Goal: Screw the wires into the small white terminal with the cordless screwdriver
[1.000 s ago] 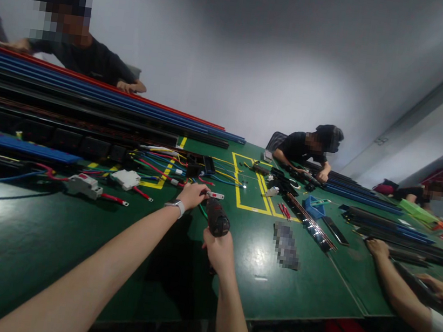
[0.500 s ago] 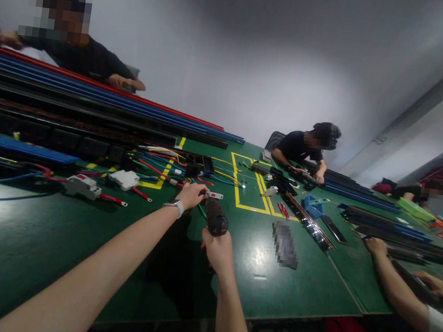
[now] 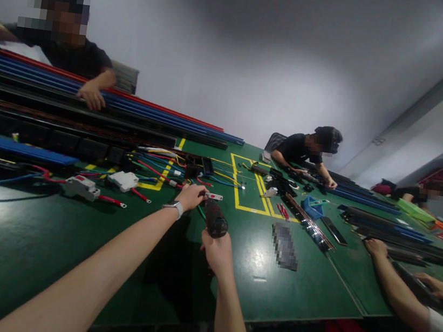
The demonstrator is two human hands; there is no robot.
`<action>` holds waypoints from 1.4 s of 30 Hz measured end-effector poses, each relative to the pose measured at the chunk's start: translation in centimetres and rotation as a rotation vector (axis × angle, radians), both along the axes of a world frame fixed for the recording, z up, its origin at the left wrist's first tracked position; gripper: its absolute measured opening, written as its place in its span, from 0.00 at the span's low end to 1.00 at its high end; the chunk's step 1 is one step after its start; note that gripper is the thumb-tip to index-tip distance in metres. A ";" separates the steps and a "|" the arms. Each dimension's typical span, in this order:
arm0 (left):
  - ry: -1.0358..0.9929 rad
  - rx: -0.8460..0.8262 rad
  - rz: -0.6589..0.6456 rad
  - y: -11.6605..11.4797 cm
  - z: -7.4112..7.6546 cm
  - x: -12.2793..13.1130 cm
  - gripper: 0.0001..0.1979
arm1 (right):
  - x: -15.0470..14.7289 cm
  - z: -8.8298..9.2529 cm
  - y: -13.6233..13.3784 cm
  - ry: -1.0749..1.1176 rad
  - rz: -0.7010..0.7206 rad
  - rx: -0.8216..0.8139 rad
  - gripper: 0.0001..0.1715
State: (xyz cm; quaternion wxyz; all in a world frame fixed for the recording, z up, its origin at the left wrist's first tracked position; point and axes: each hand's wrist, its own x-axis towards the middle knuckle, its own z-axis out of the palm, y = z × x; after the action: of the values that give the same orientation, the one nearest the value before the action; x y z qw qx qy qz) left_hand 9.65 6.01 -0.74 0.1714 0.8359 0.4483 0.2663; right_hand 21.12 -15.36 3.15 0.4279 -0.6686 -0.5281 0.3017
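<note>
My right hand (image 3: 218,250) is wrapped round the grip of a black cordless screwdriver (image 3: 216,221), whose body points away from me. Its front end meets a small white circuit breaker (image 3: 214,196) with a red mark, mostly hidden behind the tool and my fingers. My left hand (image 3: 191,198), with a watch on the wrist, is closed on that breaker's left side. Red and green wires run close to both hands. To the left lie two more white breakers, one (image 3: 82,187) with red leads and another (image 3: 124,180) near the yellow tape.
Long blue, red and black profiles (image 3: 147,110) lie along the table's far side. On the right are red pliers (image 3: 283,211), a blurred-out dark slab (image 3: 285,245), a blue bin (image 3: 314,206) and a black-copper strip (image 3: 311,227). Co-workers sit opposite and to the right.
My hands stay almost in place; the screwdriver's rear has dipped very slightly. At the far left, a co-worker's hand has come over the profiles, while the co-worker opposite has shifted a hand right.
</note>
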 end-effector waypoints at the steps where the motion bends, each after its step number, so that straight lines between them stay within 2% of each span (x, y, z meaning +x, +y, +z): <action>1: 0.002 0.001 0.000 0.0 0.0 0.0 0.13 | 0.0 0.0 0.0 0.002 -0.001 -0.003 0.09; 13: 0.043 0.010 0.006 0.6 -0.7 0.1 0.14 | 0.1 -0.5 0.2 0.011 0.007 -0.009 0.08; 42: 0.045 -0.008 0.004 0.2 -0.1 0.1 0.14 | 0.3 -0.5 0.2 -0.006 0.021 -0.020 0.09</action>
State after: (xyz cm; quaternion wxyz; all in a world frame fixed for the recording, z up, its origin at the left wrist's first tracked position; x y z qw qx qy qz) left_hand 9.71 6.24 -0.86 0.1642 0.8400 0.4550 0.2461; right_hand 21.42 -15.20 2.65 0.4162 -0.6681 -0.5334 0.3095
